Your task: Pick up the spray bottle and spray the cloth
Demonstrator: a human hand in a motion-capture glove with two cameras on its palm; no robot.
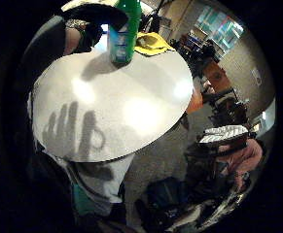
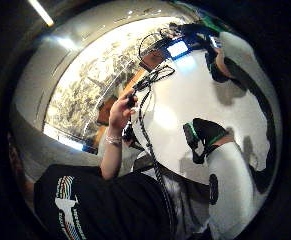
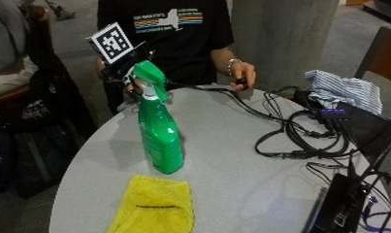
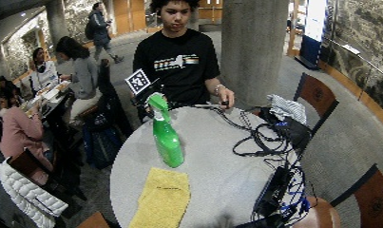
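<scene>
Spray bottle (image 3: 158, 131), one green one, stands upright on the round grey worktop (image 3: 240, 160), and one yellow cloth (image 3: 153, 206) lies flat just beside its base, nearer the camera in the outside view. One gloved right hand (image 3: 127, 77) is up behind the bottle's top at the far edge of the worktop, and I cannot tell if its fingers are straight or bent, or if they touch the bottle. One bare hand (image 3: 241, 75) holds a small black thing where a bunch of black cables (image 3: 292, 131) begins.
</scene>
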